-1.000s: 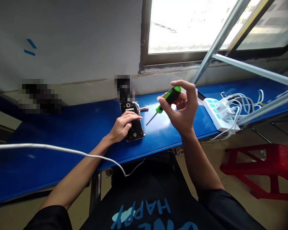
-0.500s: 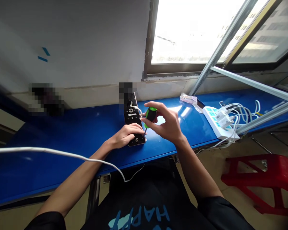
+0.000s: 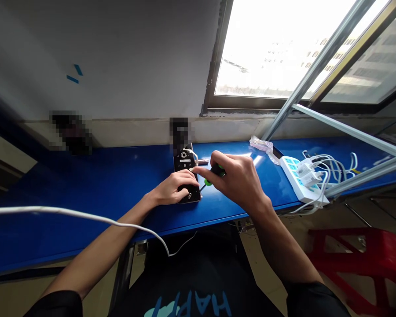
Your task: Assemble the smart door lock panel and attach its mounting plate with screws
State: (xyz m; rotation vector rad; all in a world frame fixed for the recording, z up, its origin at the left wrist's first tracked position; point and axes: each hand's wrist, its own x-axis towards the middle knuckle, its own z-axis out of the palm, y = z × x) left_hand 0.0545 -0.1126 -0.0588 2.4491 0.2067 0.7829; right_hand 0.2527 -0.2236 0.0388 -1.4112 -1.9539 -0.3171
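Note:
On the blue tabletop point(image 3: 125, 169) lies a long black device point(image 3: 185, 164) with a small label and round metal fittings; its far end is blurred out. My left hand point(image 3: 173, 187) is laid across its near part, fingers together on top and thumb bent against it, holding it. My right hand point(image 3: 237, 178) is closed around a green and black screwdriver point(image 3: 208, 181), mostly hidden by the palm. Its dark shaft slants down to the device's right edge near the front corner; the tip's exact contact is hidden. My right index finger reaches over the device.
A white power strip point(image 3: 303, 187) with plugged chargers and cables stands at right, beside a metal frame point(image 3: 317, 61). A plastic packet point(image 3: 261, 144) lies near the wall. A white cable point(image 3: 86, 214) crosses in front at left. A red stool point(image 3: 366, 251) is below right.
My right hand has turned over the screwdriver, which has gone from nearly upright to strongly tilted, its handle leaning right. My left hand stays on the device. The camera view has shifted slightly.

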